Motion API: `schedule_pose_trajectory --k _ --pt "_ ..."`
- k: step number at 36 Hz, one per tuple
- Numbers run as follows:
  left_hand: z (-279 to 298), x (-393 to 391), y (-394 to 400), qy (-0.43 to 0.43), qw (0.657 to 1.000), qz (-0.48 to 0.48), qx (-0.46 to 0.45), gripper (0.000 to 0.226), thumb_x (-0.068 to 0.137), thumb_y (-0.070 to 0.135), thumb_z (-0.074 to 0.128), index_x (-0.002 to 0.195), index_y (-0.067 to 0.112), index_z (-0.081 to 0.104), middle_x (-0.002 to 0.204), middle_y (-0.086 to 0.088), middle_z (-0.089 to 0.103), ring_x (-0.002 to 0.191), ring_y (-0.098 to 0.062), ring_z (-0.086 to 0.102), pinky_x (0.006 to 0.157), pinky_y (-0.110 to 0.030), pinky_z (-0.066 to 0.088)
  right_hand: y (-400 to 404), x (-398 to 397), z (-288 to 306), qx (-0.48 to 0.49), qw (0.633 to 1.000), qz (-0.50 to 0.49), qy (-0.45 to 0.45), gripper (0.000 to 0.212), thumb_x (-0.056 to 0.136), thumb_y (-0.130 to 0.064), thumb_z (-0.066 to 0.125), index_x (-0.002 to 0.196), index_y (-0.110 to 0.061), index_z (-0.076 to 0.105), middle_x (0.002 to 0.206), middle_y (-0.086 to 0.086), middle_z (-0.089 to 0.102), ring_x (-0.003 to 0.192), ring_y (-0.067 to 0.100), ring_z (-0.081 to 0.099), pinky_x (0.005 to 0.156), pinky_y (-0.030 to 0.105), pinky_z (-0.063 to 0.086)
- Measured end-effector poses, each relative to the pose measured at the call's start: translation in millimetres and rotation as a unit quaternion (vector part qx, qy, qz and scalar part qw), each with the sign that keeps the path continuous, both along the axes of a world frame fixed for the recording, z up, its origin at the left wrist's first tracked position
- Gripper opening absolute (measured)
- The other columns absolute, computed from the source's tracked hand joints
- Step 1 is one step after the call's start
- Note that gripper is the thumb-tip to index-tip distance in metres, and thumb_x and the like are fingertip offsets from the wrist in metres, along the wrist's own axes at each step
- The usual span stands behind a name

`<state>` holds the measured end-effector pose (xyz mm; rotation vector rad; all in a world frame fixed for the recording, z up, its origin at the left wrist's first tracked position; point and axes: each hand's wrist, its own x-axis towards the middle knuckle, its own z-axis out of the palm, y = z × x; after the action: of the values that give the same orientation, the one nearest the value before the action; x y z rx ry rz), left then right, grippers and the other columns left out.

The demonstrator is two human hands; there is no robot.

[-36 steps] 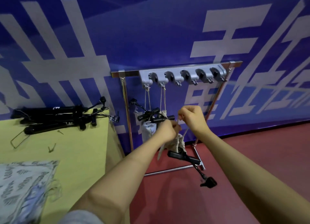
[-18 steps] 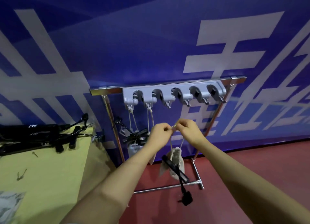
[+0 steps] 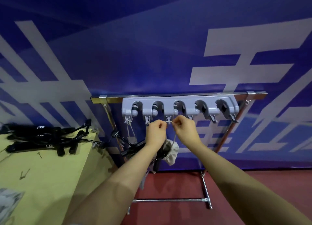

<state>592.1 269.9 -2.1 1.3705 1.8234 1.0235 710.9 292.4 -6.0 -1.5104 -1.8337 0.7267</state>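
The left hand (image 3: 156,132) and the right hand (image 3: 184,129) are each pinching a thin white cord (image 3: 169,122) between curled fingers and thumb, knuckles close together, and are holding its loop just under the third hook (image 3: 168,118) of the grey holder (image 3: 212,109). The cord is running down between the wrists to a pale cloth pouch (image 3: 173,151), which is hanging below the hands. The holder is sitting on the top bar of a metal stand (image 3: 168,200) that is standing on the red floor (image 3: 253,182). Well off to the left, black straps (image 3: 42,137) are lying heaped on a yellow-green table (image 3: 42,174)
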Motion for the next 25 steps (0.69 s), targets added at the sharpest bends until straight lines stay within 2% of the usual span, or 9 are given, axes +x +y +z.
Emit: schedule_pose_trajectory --k 3,7,9,11,14,17,21,25 --pt "-6 3 3 0.018 1.000 -0.004 -0.018 0.025 0.094 0.016 0.050 0.080 0.004 0.066 0.071 -0.015 0.061 0.063 -0.020 0.048 0.059 -0.030 0.036 3 2 -5 -0.022 0.999 -0.001 -0.031 0.008 0.092 -0.012 0.054 0.085 -0.012 0.057 0.071 0.002 0.059 0.071 0.023 0.059 0.067 0.040 0.052" --pt "-5 4 3 0.048 0.998 -0.023 -0.028 0.023 0.096 0.019 0.051 0.087 0.005 0.067 0.067 -0.008 0.059 0.065 -0.022 0.050 0.056 -0.030 0.034 2 0 -6 -0.031 0.998 -0.004 -0.048 0.008 0.093 -0.016 0.051 0.085 -0.015 0.053 0.077 0.006 0.062 0.073 0.026 0.060 0.068 0.046 0.053" --pt "-4 4 2 0.056 0.997 -0.032 -0.036 0.020 0.095 0.017 0.051 0.095 0.007 0.068 0.082 -0.012 0.067 0.074 -0.021 0.055 0.063 -0.029 0.040 -1 -2 -7 -0.041 0.998 -0.010 -0.056 0.011 0.094 -0.019 0.050 0.083 -0.016 0.051 0.077 0.006 0.061 0.073 0.026 0.059 0.065 0.044 0.052" --pt "-2 2 1 0.055 0.997 -0.025 -0.049 0.021 0.094 0.013 0.051 0.106 0.007 0.067 0.101 -0.011 0.069 0.092 -0.023 0.061 0.075 -0.027 0.043 -5 -4 -10 -0.054 0.996 -0.018 -0.069 0.014 0.094 -0.021 0.049 0.081 -0.016 0.050 0.079 0.005 0.060 0.073 0.027 0.058 0.059 0.038 0.046" --pt "1 -1 -5 0.052 0.997 -0.023 -0.057 0.024 0.094 0.013 0.050 0.114 0.008 0.063 0.110 -0.009 0.067 0.103 -0.022 0.061 0.077 -0.022 0.041 -13 -6 -14 -0.070 0.995 -0.022 -0.065 0.015 0.095 -0.023 0.048 0.083 -0.014 0.052 0.079 0.005 0.060 0.073 0.027 0.057 0.057 0.035 0.042" --pt "4 -6 -11 0.055 0.996 -0.026 -0.058 0.023 0.093 0.013 0.049 0.111 0.010 0.063 0.108 -0.007 0.067 0.100 -0.021 0.061 0.077 -0.022 0.042 -17 -7 -16 -0.082 0.995 -0.009 -0.055 0.012 0.094 -0.020 0.049 0.086 -0.012 0.054 0.079 0.006 0.060 0.073 0.027 0.057 0.064 0.041 0.048" --pt "-1 -20 -24 0.042 0.997 -0.005 -0.066 0.016 0.090 0.012 0.052 0.099 0.013 0.065 0.098 -0.008 0.069 0.091 -0.026 0.064 0.078 -0.032 0.052 -26 -15 -18 -0.085 0.995 0.007 -0.052 0.011 0.092 -0.019 0.048 0.085 -0.015 0.055 0.079 0.004 0.059 0.076 0.026 0.057 0.069 0.043 0.050" --pt "-6 -43 -41 0.014 0.998 0.016 -0.066 0.013 0.090 0.010 0.052 0.092 0.015 0.064 0.089 -0.007 0.068 0.085 -0.029 0.065 0.076 -0.040 0.055 -36 -32 -16 -0.086 0.995 0.027 -0.048 0.010 0.091 -0.019 0.050 0.086 -0.015 0.057 0.077 0.003 0.060 0.076 0.027 0.058 0.070 0.044 0.050"
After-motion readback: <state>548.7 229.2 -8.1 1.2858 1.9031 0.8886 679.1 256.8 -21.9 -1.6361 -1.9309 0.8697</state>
